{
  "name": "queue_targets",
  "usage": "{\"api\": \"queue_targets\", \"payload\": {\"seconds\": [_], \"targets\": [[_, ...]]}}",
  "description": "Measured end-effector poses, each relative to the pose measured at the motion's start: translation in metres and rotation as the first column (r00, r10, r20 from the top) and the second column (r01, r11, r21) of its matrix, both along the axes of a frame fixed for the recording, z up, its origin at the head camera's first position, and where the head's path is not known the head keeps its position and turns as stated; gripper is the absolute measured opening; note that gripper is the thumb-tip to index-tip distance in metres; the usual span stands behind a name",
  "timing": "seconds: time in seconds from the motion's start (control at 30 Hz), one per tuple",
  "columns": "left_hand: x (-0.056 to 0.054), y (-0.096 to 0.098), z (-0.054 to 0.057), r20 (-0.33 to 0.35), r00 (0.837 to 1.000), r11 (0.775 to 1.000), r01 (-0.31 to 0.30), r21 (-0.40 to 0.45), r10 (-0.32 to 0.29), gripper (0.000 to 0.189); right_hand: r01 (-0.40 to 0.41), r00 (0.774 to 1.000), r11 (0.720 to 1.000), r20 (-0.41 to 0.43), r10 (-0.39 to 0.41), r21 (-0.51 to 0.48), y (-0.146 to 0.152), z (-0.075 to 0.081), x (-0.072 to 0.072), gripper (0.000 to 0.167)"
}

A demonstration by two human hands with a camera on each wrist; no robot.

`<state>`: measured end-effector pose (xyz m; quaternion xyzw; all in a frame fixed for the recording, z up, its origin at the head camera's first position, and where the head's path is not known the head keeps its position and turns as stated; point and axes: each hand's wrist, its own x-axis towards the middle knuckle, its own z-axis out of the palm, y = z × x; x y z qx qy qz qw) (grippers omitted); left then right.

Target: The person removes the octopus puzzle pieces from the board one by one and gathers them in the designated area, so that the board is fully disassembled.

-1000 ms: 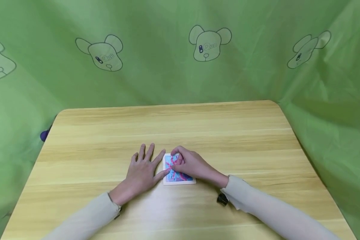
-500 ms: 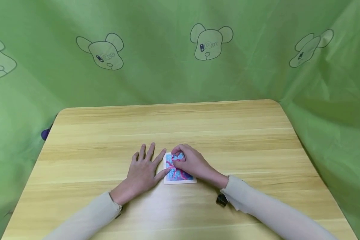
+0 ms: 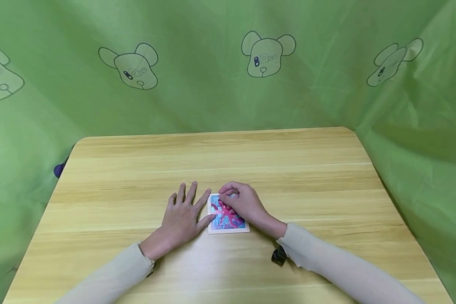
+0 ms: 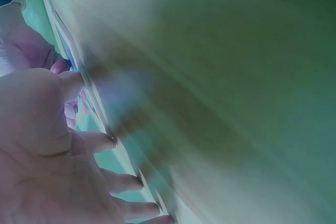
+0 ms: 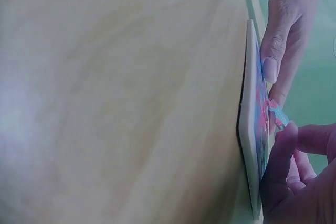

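Observation:
A small square jigsaw puzzle [image 3: 228, 223] with a white border and a pink octopus on blue lies on the table, between the two hands. Spread flat at its left side is the left hand [image 3: 181, 217], its thumb on the puzzle's face and index fingertip at the upper left corner. The right hand [image 3: 247, 204] is over the upper right part and hides it. Between its thumb and index finger it pinches a pink and blue puzzle piece [image 5: 278, 113], tilted up from the puzzle's surface in the right wrist view.
The wood-grain table [image 3: 137, 169] has rounded far corners. Green cloth [image 3: 197, 105] with printed bear heads hangs behind it and at the sides. A small black object [image 3: 279, 256] is at the right cuff, and a dark purple thing [image 3: 58, 169] shows past the left edge.
The right hand has moved slightly away from the person, and its curled fingers have drawn up, uncovering more of the octopus picture. The left hand has stayed in place.

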<state>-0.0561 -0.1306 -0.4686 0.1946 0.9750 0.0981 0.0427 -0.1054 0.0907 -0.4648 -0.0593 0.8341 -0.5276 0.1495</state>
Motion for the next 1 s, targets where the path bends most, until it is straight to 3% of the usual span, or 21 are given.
{"api": "queue_targets", "payload": {"seconds": [0.23, 0.4, 0.57, 0.73, 1.0], "targets": [[0.0, -0.001, 0.001, 0.0, 1.0, 1.0, 0.003, 0.011, -0.003, 0.074, 0.046, 0.992, 0.993, 0.126, -0.032, -0.106, 0.001, 0.003, -0.003, 0.011], [0.001, -0.002, 0.001, 0.015, 1.0, 1.0, 0.017, -0.013, -0.017, 0.08, 0.041, 0.992, 0.992, 0.121, -0.026, -0.123, 0.004, 0.007, -0.002, 0.015], [0.008, -0.004, 0.001, 0.038, 0.994, 0.995, 0.1, 0.026, -0.101, 0.099, 0.022, 0.996, 0.993, 0.093, -0.011, -0.119, 0.013, 0.012, -0.001, 0.018], [0.01, -0.006, 0.003, 0.05, 0.979, 0.977, 0.193, 0.089, -0.198, 0.099, 0.005, 0.994, 0.995, 0.105, 0.006, -0.1, 0.027, 0.014, -0.002, 0.018], [0.009, -0.011, 0.005, 0.047, 0.968, 0.963, 0.24, 0.124, -0.247, 0.096, 0.023, 0.991, 0.993, 0.137, -0.007, -0.114, 0.055, 0.016, 0.002, 0.023]]}}
